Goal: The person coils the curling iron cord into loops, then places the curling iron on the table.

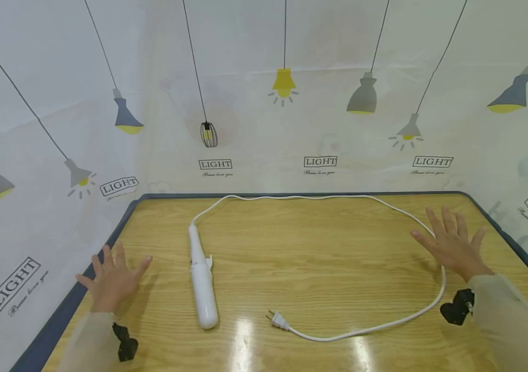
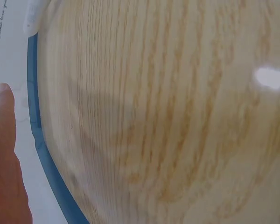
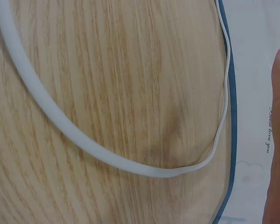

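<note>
A white curling iron (image 1: 203,289) lies on the left half of the wooden table, its rounded end toward me and a small lever on its right side. From its far end a white cord (image 1: 301,197) runs along the back edge, bends down the right side and returns to a two-prong plug (image 1: 279,321) near the front middle. My left hand (image 1: 114,281) is spread left of the iron, apart from it. Fingers splayed, my right hand (image 1: 456,248) hovers over the cord's right bend and holds nothing. In the right wrist view the cord (image 3: 102,154) curves across the wood.
The wooden table (image 1: 319,258) has a dark blue edge. Behind and at both sides hangs a pale sheet (image 1: 245,46) printed with lamps and "LIGHT" labels. A black device (image 1: 458,307) sits at the right wrist, another black device (image 1: 125,342) at the left.
</note>
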Tool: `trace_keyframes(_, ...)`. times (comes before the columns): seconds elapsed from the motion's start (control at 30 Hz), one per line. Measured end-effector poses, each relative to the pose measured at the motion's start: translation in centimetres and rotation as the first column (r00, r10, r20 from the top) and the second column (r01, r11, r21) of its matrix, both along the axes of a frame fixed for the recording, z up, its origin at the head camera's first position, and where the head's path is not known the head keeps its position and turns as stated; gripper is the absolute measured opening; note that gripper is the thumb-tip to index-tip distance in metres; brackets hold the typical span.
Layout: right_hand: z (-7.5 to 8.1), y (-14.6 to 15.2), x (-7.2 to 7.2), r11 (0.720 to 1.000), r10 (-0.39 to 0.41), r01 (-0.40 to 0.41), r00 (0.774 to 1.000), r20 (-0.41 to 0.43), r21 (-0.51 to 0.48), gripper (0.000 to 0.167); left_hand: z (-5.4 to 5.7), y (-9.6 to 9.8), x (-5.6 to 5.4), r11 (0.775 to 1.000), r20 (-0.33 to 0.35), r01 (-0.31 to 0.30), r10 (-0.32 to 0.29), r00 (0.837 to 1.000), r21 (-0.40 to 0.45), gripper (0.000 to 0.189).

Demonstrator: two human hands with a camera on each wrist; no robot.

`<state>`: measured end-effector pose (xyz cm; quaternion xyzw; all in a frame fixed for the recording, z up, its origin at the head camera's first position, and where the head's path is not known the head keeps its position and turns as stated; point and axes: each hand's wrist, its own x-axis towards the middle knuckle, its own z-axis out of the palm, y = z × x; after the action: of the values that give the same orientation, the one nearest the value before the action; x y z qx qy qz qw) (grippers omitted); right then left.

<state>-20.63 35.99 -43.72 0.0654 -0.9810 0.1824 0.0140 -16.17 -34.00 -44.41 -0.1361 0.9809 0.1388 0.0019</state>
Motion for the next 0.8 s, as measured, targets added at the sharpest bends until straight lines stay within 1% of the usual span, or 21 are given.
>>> trace_keyframes(0.17, -0.1, -0.2, -0.3, 1.0, 0.003, -0.003, 1.0, 0.008, -0.003, 0.079, -0.2, 0.1, 0.0, 1.0, -0.008, 0.009, -0.009, 1.0, 0.019, 0.102)
trace_keyframes(0.23, -0.3, -0.2, -0.5, 1.0, -0.003, 0.003, 1.0, 0.002, 0.005, 0.078, -0.1, 0.6, 0.0, 0.999, -0.031, 0.022, -0.021, 0.999, 0.025, 0.1)
trace_keyframes(0.33, -0.5, -0.3, -0.9, 1.0, 0.008, -0.008, 0.999, -0.031, -0.012, 0.076, 0.5, 2.0, 0.0, 0.998, -0.07, 0.039, -0.036, 0.997, 0.04, 0.095)
trace_keyframes(0.43, -0.5, -0.8, -1.6, 0.998, 0.042, -0.045, 0.997, -0.07, -0.046, 0.072, 1.4, 4.1, 0.0, 0.994, -0.092, 0.04, -0.031, 0.995, 0.103, 0.087)
trace_keyframes(0.5, -0.3, -1.4, -2.2, 0.994, 0.081, -0.087, 0.992, -0.094, -0.062, 0.07, 2.0, 5.6, 0.1, 0.985, -0.102, 0.045, -0.028, 0.994, 0.169, 0.078)
trace_keyframes(0.6, 0.2, -2.7, -3.4, 0.987, 0.134, -0.141, 0.987, -0.092, -0.08, 0.068, 2.5, 7.8, 0.6, 0.963, -0.118, 0.048, -0.017, 0.993, 0.266, 0.067)
trace_keyframes(0.7, 0.9, -4.5, -4.7, 0.979, 0.17, -0.174, 0.985, -0.044, -0.107, 0.068, 2.6, 9.7, 1.1, 0.945, -0.125, 0.051, -0.011, 0.992, 0.323, 0.061)
trace_keyframes(0.8, 1.5, -6.6, -6.2, 0.971, 0.197, -0.193, 0.98, 0.018, -0.14, 0.067, 2.3, 11.1, 1.7, 0.924, -0.104, 0.039, 0.001, 0.995, 0.381, 0.06)
